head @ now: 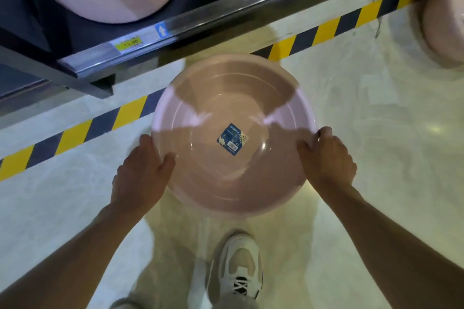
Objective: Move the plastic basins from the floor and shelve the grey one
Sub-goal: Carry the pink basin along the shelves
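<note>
Hands come first: the left hand [144, 165] is clamped on the left edge of a round pink plastic basin [233, 133], thumb hooked over the rim and fingers under it, and the right hand [326, 155] grips the opposite edge the same way, so both are grasping the basin. It appears to be held just above the pale glossy floor [376, 133], though whether it is fully clear of the floor cannot be told. Its mouth faces straight up with the rim roughly level; being round, it has no long axis, and the blue label [232, 139] stuck inside its bottom sits slantwise. The grip is narrow, on a thin flexible rim, so the plastic could likely bow or slip out if either hand loosens or the lift is uneven. Close beyond it runs the dark metal shelf edge [125, 57] with a yellow price tag [129, 41], which the far rim could strike on the way up. A white sneaker [241, 266] stands directly below. No grey basin is visible.
</note>
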The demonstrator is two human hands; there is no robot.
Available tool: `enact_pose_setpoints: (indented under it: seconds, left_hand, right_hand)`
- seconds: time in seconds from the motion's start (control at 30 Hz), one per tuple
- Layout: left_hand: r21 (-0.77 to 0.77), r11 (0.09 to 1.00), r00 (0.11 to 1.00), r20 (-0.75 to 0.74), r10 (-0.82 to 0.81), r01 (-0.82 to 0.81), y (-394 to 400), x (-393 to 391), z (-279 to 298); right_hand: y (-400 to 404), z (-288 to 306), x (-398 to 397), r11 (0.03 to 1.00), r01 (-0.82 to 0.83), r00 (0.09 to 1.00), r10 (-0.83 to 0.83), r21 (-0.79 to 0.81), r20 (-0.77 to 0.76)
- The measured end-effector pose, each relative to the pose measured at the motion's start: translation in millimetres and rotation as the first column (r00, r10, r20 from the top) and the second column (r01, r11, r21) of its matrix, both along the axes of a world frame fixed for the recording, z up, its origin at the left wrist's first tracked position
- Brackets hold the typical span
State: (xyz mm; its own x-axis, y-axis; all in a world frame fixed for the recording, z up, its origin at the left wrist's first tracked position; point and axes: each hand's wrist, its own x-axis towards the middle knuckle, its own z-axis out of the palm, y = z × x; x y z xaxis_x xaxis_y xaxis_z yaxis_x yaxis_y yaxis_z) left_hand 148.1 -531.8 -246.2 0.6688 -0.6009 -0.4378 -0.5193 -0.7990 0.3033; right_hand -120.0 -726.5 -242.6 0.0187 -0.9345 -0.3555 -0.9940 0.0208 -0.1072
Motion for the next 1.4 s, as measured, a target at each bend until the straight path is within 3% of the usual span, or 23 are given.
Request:
enact_pose_setpoints:
  seconds: [0.17,0.4,0.63,0.7,1.0,1.13,1.4]
  left_hand:
    - [0.051,0.975,0.934,-0.283,0.22,-0.215,-2,1,0]
    - [-0.019,0.964,0.933,-0.259,0.251,-0.265,-9,8,28]
    - [-0.16,0.957,0.939,-0.288,0.188,-0.241,-36,5,105]
    - [-0.196,0.95,0.931,-0.324,0.17,-0.242,-50,3,136]
    - [-0.342,0.928,0.935,-0.354,0.02,-0.149,-86,-14,302]
    - [-0.437,0.895,0.947,-0.316,-0.055,-0.094,-99,-20,389]
    - [-0.564,0.826,0.945,-0.277,-0.171,-0.016,-112,-48,617]
  right_hand:
    - [17,-3,1,0.965,0.162,0.986,-0.167,0.205,0.006]
    - [26,32,2,0.944,0.237,0.953,-0.272,0.229,0.136]
    - [9,117,-10,0.935,0.322,0.885,-0.353,0.149,0.305]
    - [5,150,-16,0.928,0.351,0.842,-0.371,0.124,0.391]
    - [-1,318,-42,0.823,0.556,0.672,-0.526,0.114,0.521]
    - [-1,405,-58,0.791,0.607,0.598,-0.516,0.075,0.613]
    - [39,609,-88,0.69,0.721,0.373,-0.463,0.063,0.804]
